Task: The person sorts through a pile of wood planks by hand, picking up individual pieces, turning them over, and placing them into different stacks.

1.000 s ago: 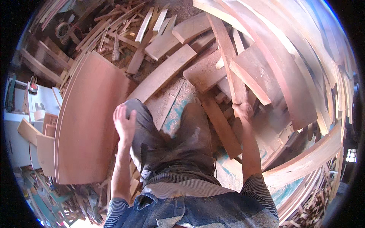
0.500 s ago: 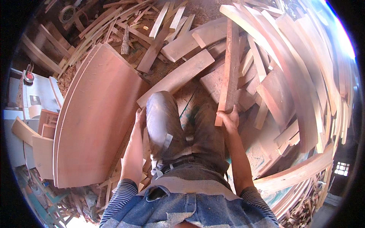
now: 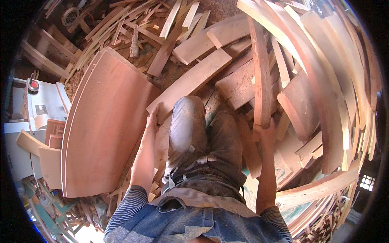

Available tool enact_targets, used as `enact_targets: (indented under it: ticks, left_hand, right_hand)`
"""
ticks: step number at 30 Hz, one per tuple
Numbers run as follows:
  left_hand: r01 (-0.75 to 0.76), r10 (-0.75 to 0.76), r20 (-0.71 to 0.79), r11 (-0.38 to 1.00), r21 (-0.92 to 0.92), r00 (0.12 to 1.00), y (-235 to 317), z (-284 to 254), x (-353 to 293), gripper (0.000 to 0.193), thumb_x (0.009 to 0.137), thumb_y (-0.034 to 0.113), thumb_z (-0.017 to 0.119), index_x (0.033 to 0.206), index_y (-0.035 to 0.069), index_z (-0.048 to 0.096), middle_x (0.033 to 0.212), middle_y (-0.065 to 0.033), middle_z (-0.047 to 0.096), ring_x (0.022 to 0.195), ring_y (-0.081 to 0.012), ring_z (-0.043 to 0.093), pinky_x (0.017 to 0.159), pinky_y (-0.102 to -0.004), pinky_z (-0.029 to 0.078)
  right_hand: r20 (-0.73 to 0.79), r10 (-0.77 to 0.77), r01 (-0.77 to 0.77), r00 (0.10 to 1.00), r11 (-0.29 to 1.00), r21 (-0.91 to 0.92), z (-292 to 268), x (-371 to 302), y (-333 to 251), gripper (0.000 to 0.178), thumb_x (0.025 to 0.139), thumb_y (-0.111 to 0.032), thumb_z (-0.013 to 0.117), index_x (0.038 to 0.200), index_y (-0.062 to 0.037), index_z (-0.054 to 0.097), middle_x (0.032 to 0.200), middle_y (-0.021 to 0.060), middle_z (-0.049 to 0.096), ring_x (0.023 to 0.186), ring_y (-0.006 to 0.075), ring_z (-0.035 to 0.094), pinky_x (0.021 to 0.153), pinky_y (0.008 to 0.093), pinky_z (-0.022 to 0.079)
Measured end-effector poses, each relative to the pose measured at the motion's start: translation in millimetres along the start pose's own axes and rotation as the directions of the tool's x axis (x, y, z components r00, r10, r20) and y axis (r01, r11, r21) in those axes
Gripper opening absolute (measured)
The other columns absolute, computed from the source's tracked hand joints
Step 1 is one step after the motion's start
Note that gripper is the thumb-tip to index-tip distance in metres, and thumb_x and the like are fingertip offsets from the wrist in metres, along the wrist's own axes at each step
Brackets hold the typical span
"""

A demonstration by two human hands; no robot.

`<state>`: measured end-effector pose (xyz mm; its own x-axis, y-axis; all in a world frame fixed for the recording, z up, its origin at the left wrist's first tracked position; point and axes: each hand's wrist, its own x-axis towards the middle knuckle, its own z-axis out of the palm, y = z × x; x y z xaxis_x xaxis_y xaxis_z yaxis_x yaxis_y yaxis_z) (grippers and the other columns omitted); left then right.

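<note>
A long, slightly curved wooden board (image 3: 192,79) slants from beside my left knee toward the middle of the pile. My left hand (image 3: 152,118) is at its near left end, fingers against the edge and partly hidden. On the right, a narrow reddish-brown wooden plank (image 3: 260,69) runs away from me. My right hand (image 3: 266,131) is closed around its near end, thumb across the top. A second dark plank (image 3: 249,148) lies beside my right thigh, below that hand.
Large curved panels (image 3: 105,125) stand stacked at my left. Long curved boards (image 3: 320,89) are heaped at my right, with offcuts (image 3: 178,20) scattered ahead. A red-topped round object (image 3: 33,85) sits on a white surface at far left.
The right plank's near end has swung rightward with my right hand. My left hand has moved up onto the slanting board's end. My legs have shifted right, exposing the plank beside my right thigh.
</note>
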<state>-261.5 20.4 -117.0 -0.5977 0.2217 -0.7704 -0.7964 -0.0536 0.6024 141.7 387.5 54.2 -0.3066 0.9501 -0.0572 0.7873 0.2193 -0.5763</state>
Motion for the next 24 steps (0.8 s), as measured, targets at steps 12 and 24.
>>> enact_targets:
  ticks: [12, 24]
  left_hand:
    - [-0.09, -0.269, 0.416, 0.739, 0.667, 0.869, 12.1, 194.9, -25.1, 0.06, 0.094, 0.053, 0.066, 0.129, 0.004, 0.066, 0.112, -0.0099, 0.073, 0.098, -0.0216, 0.07, 0.086, -0.0393, 0.056]
    - [-0.687, 0.651, 0.319, 0.444, 0.575, 0.688, 95.7, 92.5, -110.0, 0.043, 0.094, 0.025, 0.069, 0.123, -0.006, 0.063, 0.107, -0.0138, 0.071, 0.099, -0.0179, 0.066, 0.091, -0.0335, 0.051]
  right_hand:
    - [0.102, 0.097, -0.12, 0.99, 0.963, 0.242, 55.9, -43.3, -106.5, 0.079, 0.062, -0.035, 0.089, 0.125, 0.0036, 0.059, 0.114, 0.0211, 0.071, 0.107, 0.0371, 0.068, 0.096, 0.0424, 0.051]
    - [0.176, 0.09, -0.116, 0.98, 0.983, 0.144, 158.5, -59.4, -167.7, 0.087, 0.066, -0.042, 0.088, 0.129, 0.0035, 0.049, 0.126, 0.0292, 0.062, 0.116, 0.0407, 0.064, 0.098, 0.0476, 0.051]
